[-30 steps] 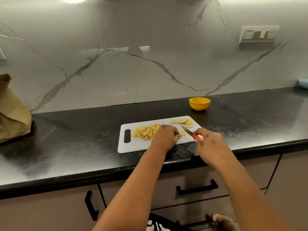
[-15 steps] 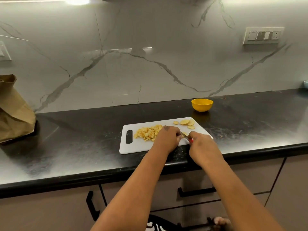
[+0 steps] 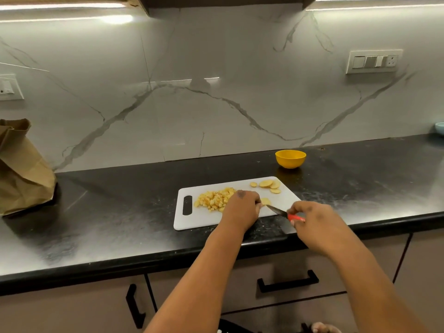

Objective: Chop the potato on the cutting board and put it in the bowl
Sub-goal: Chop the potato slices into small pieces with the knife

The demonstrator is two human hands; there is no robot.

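Person is standing at a black countertop [image 3: 120, 212] w/ a white cutting board [image 3: 189, 219] lying near its front edge, handle slot to the left. Left hand [image 3: 242, 207] is resting on the board, fingers curled down over a potato slice [image 3: 265, 201] & pinning it; only part of that slice is showing past the fingertips. Right hand [image 3: 312, 219] is gripping a small knife [image 3: 280, 211] by its red handle, fingers wrapped round it, blade pointing left toward the pinned slice w/ the tip just beside the left fingertips; can't tell if the edge is touching the potato. A heap of diced potato [image 3: 213, 200] is sitting on the board's left-centre, partly behind the left hand. A few uncut round slices [image 3: 266, 183] are lying at the board's far right corner, apart from the hands. Yellow bowl [image 3: 290, 159] is standing upright on the counter just beyond that corner, off the board; its inside isn't visible. A brown paper bag [image 3: 21, 169] is slumping at the far left of the counter, well apart from the board. A switch panel [image 3: 373, 61] is sitting on the marble wall, upper right.
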